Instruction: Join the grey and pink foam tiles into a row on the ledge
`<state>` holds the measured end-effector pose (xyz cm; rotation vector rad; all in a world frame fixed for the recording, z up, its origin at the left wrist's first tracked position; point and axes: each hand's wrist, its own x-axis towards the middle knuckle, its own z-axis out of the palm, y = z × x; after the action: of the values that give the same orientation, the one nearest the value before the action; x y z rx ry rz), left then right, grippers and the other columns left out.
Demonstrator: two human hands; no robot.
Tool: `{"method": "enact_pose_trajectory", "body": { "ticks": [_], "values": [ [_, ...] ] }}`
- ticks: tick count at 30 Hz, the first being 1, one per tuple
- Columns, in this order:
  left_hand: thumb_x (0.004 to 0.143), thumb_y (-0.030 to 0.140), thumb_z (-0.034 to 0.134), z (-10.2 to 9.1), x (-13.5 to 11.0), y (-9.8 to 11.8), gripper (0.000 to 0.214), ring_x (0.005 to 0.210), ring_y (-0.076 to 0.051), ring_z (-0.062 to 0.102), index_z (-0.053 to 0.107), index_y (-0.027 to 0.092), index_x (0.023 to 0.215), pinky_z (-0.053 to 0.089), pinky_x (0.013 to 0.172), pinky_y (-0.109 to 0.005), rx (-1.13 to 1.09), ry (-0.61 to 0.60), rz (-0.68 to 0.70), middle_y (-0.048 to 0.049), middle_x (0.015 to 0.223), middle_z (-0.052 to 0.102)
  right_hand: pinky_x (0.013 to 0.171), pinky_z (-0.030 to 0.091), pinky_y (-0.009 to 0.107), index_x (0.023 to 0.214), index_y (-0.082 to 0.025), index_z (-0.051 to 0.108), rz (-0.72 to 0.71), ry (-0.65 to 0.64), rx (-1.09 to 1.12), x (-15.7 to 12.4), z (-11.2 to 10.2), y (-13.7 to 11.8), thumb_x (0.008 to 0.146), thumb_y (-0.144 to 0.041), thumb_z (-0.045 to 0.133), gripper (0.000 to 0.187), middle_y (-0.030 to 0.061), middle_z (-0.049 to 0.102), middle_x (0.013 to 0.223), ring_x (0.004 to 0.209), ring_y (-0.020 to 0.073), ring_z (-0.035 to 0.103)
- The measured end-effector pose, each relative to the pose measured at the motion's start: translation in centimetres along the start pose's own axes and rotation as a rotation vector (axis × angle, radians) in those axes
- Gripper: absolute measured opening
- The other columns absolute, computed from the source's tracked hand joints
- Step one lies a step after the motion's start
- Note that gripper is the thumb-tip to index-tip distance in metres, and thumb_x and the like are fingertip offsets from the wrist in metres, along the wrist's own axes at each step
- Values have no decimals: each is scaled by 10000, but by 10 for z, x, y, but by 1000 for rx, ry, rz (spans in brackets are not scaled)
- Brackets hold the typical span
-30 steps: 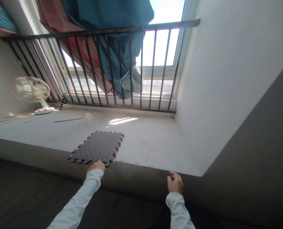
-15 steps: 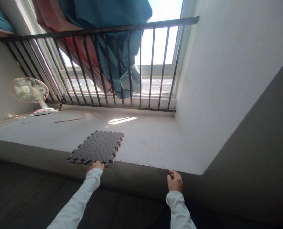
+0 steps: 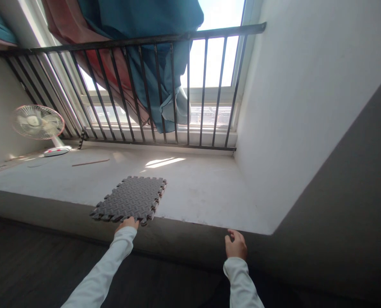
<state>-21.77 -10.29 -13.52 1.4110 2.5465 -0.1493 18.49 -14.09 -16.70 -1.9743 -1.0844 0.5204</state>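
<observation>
A gray foam mat (image 3: 129, 199) lies flat on a concrete ledge (image 3: 203, 192), its near edge at the ledge's lip, below a metal railing (image 3: 129, 42). The left hand (image 3: 126, 223) touches that near edge, fingers close together; whether it pinches the mat, you cannot tell. The right hand (image 3: 236, 245), fingers loosely curled and holding nothing, is at the lip, well apart from the mat.
</observation>
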Motion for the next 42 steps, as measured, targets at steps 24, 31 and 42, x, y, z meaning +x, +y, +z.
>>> {"method": "enact_pose_trajectory", "body": {
  "ticks": [24, 31, 42],
  "values": [
    [768, 398, 381, -38, -31, 17, 388, 918, -268, 570, 627, 141, 921, 431, 746, -344, 59, 204, 139, -148, 994, 623, 780, 405, 282, 822, -176, 620, -85, 134, -68, -14, 3, -7, 673, -229, 367, 299, 80, 571, 992, 861, 182, 552],
    [785, 408, 372, -53, -88, 119, 363, 882, -245, 572, 606, 150, 888, 408, 673, -308, -126, 336, 297, -114, 973, 615, 817, 399, 305, 787, -153, 629, -47, 221, 54, -6, 9, 2, 608, -233, 410, 294, 108, 572, 967, 852, 211, 552],
    [783, 278, 428, -10, -174, 230, 375, 945, -169, 555, 541, 181, 1127, 428, 841, -258, -356, -4, 1101, -81, 1080, 573, 816, 409, 322, 954, -100, 592, 300, 503, 171, 24, -18, 37, 610, -210, 370, 424, 140, 611, 963, 909, 245, 555]
  ]
}}
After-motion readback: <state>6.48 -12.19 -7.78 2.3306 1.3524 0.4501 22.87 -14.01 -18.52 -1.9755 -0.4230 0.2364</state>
